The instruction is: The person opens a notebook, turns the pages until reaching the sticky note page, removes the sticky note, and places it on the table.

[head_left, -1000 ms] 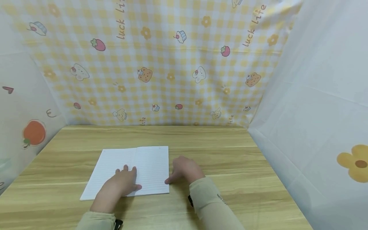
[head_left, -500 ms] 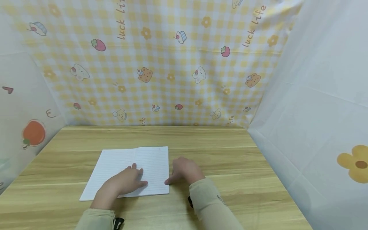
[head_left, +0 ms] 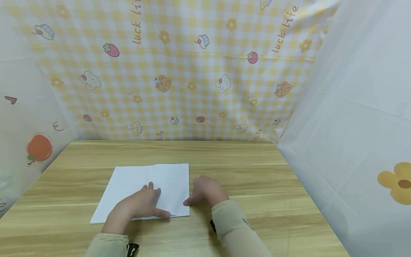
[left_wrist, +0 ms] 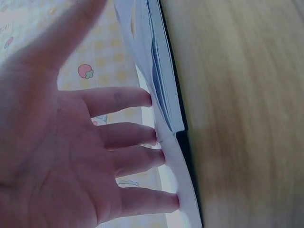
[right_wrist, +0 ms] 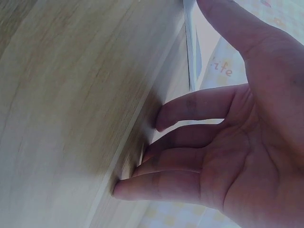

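Head view: the open, white ruled-paper notebook point(head_left: 171, 182) lies on the yellow-brown wood-grain table point(head_left: 257, 171). Left hand point(head_left: 141, 203): fingers spread on the notebook. Right hand point(head_left: 207, 189): thumb on notebook edge, pinching nothing. Left-thumb pressure could crease the paper; right-thumb slip could let the notebook slide.

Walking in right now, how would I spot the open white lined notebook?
Find the wood-grain table below the yellow checked cloth. Slightly left of its middle lies the notebook, with a person's bare left hand across it and right hand touching its right edge. Flat, white and ruled, it stands out from the wood.
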Available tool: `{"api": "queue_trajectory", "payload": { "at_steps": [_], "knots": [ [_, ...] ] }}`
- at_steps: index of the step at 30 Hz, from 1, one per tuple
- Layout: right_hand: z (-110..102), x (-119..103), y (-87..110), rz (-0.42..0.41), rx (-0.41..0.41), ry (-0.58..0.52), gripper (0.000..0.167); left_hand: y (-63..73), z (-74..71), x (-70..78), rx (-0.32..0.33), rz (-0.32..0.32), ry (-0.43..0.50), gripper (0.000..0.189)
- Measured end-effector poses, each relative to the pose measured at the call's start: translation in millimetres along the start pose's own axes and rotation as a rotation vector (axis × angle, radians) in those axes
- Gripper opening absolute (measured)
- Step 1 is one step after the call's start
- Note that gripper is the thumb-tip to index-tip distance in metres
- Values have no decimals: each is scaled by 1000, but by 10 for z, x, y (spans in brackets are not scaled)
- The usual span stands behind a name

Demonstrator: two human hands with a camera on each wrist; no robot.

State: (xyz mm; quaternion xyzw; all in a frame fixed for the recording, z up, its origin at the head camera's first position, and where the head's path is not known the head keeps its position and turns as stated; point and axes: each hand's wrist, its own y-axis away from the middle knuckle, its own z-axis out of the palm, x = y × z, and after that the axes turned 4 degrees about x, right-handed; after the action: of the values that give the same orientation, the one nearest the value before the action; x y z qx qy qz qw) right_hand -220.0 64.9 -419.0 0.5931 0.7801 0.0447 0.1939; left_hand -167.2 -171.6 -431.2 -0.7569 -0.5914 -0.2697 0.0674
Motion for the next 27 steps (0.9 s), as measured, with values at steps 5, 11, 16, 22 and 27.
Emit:
{"api": "queue_trajectory", "payload": {
  "at_steps": [5,11,16,22,27],
  "knots": [
    [-1,5,4,-8,10,7,51,24,22,24,-33,-17,8,123],
    [-11,28,-8,-22,-8,12,53,10,28,8,-32,-23,25,115],
    [-36,70,-9,-44,-64,18,53,14,-13,-77,-15,-3,84,95],
    [-26,64,47,-52,-60,21,51,47,-107,-182,5,41,145,70],
    [-2,40,56,-49,-49,29,50,121,-162,-201,174,48,134,82]
  ]
}}
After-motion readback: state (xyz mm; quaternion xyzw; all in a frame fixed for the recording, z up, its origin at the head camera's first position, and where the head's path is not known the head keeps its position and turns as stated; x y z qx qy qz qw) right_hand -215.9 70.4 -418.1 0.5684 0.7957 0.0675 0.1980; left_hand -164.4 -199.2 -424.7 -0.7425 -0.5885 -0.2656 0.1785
